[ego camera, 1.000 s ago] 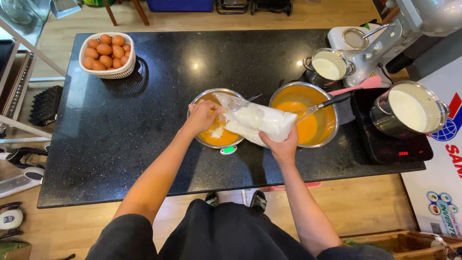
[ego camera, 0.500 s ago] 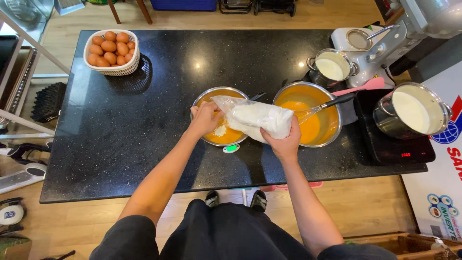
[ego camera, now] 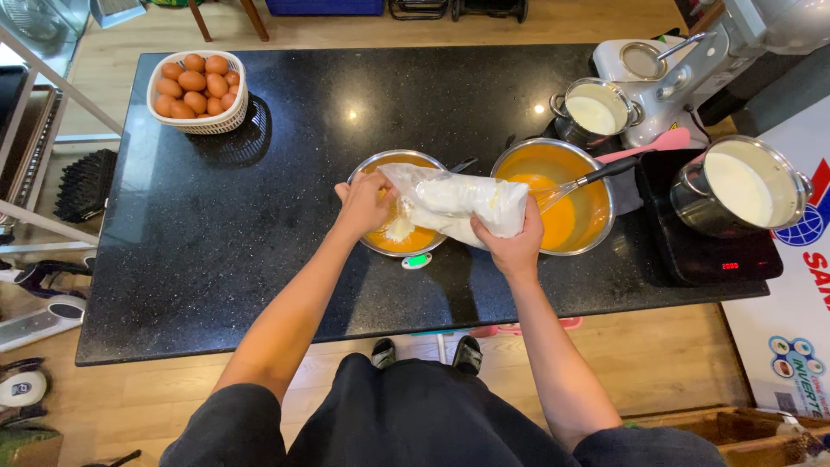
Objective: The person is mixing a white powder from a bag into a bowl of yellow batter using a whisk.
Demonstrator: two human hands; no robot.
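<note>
Head view looks straight down on a black speckled stone counter (ego camera: 285, 225) standing on a pale wood floor (ego camera: 666, 355). Near the counter's middle sits a steel bowl (ego camera: 373, 169) of orange batter on a small scale. Over that bowl the left hand (ego camera: 365, 203) clenches the mouth of a clear plastic bag (ego camera: 462, 203) of white powder, while the right hand (ego camera: 513, 245) grasps the bag's far end, tilting it so powder falls into the batter. Just right of the bowl stands a larger steel bowl (ego camera: 596, 216) with orange mix and a whisk (ego camera: 575, 183). Further right rest two pots of white liquid (ego camera: 739, 186) and a stand mixer (ego camera: 692, 69). Far left of the bowl, at the counter's corner, is a white basket of brown eggs (ego camera: 197, 93).
</note>
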